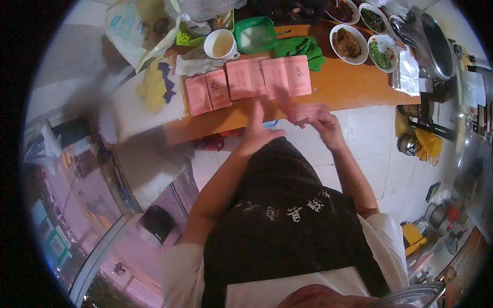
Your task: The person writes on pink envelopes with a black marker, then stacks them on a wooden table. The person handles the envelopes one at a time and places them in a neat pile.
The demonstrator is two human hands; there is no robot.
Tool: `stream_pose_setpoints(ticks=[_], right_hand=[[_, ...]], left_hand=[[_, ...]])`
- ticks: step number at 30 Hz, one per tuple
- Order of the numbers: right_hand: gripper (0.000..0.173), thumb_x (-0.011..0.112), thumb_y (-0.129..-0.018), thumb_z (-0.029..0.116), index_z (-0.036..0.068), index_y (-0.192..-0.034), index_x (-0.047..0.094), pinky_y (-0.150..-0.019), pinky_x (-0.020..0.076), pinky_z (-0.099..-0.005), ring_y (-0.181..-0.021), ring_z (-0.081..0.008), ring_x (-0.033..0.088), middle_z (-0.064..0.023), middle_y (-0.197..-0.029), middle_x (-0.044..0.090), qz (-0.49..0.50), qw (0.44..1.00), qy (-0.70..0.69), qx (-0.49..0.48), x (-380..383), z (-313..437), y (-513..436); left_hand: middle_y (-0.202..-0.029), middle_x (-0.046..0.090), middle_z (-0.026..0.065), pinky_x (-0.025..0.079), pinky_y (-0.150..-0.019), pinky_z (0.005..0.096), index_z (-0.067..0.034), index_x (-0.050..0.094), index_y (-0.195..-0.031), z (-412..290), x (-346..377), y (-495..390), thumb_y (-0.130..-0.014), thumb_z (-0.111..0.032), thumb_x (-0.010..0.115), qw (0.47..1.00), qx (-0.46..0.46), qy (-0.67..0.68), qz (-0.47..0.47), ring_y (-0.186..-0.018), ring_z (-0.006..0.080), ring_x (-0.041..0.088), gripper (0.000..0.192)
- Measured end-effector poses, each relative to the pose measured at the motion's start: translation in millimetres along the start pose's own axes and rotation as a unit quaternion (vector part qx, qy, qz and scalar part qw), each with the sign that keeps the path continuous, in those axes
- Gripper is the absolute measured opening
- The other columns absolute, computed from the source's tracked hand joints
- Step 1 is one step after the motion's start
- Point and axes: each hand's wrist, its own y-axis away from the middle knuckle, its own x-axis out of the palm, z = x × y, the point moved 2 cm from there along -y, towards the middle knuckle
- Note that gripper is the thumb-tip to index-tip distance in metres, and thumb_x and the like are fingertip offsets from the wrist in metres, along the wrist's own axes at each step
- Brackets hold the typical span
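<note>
Several pink paper packets [239, 82] lie in a row along the front of the wooden table [346, 94], bearing print and, on some, handwritten marks. Just in front of the middle packets is my left hand [259, 133], thumb and fingers spread, with nothing seen in it. My right hand [327, 125] is bent beside it, past the table's front edge. A blurred pinkish shape runs from its fingers toward the packets. Whether that is fingers or something held, I cannot make out.
Behind the packets stand a white cup [221, 44], a green plastic container [255, 34] and a green cloth [302, 48]. Bowls of food [348, 44] and a large metal pot [435, 46] occupy the right. A plastic bag [142, 30] sits back left.
</note>
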Motion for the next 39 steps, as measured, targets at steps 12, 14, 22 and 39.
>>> stream_pose_setpoints(ticks=[12, 14, 22, 39], right_hand=[[0.023, 0.066, -0.083, 0.003, 0.002, -0.105, 0.066, -0.071, 0.0519, -0.0322, -0.080, -0.0181, 0.064, -0.0098, -0.088, 0.069, -0.010, 0.982, 0.162, 0.093, 77.6, -71.9, -61.2], [0.020, 0.063, -0.085, 0.005, 0.001, -0.104, 0.066, -0.059, 0.0508, -0.0306, -0.065, -0.0131, 0.060, -0.0079, -0.077, 0.067, -0.017, 0.979, 0.182, 0.090, 77.8, -75.6, -58.5], [0.031, 0.068, -0.083, 0.010, -0.002, -0.110, 0.059, -0.070, 0.0520, -0.0378, -0.081, -0.0284, 0.066, -0.0177, -0.090, 0.067, -0.145, 0.951, 0.270, -0.047, 130.0, -72.6, -79.8], [0.032, 0.067, -0.083, 0.019, 0.005, -0.112, 0.062, -0.085, 0.0502, -0.0402, -0.097, -0.0302, 0.063, -0.0152, -0.111, 0.064, 0.248, 0.891, 0.379, -0.027, 167.9, -93.8, -25.9]], left_hand=[[-0.109, 0.067, 0.0115, 0.053, -0.082, 0.0309, 0.002, 0.059, -0.119, 53.0, -77.3, 15.0, -0.078, -0.004, 0.073, 0.989, -0.042, 0.070, -0.125, -0.093, 0.0181, 0.066, 0.044], [-0.100, 0.069, 0.0115, 0.053, -0.080, 0.0315, 0.003, 0.062, -0.111, 45.3, -77.3, 15.6, -0.080, -0.011, 0.072, 0.976, -0.062, -0.062, -0.198, -0.089, 0.0187, 0.067, 0.035], [-0.116, 0.057, 0.0226, 0.051, -0.080, 0.0391, 0.004, 0.057, -0.113, 85.0, -116.4, 30.0, -0.078, -0.015, 0.073, 0.904, -0.016, -0.122, -0.408, -0.100, 0.0312, 0.061, 0.043], [-0.114, 0.057, 0.0167, 0.045, -0.093, 0.0404, -0.004, 0.060, -0.105, 85.2, -106.0, 163.6, -0.076, -0.009, 0.071, 0.896, -0.127, -0.269, -0.330, -0.110, 0.0352, 0.053, 0.031]])
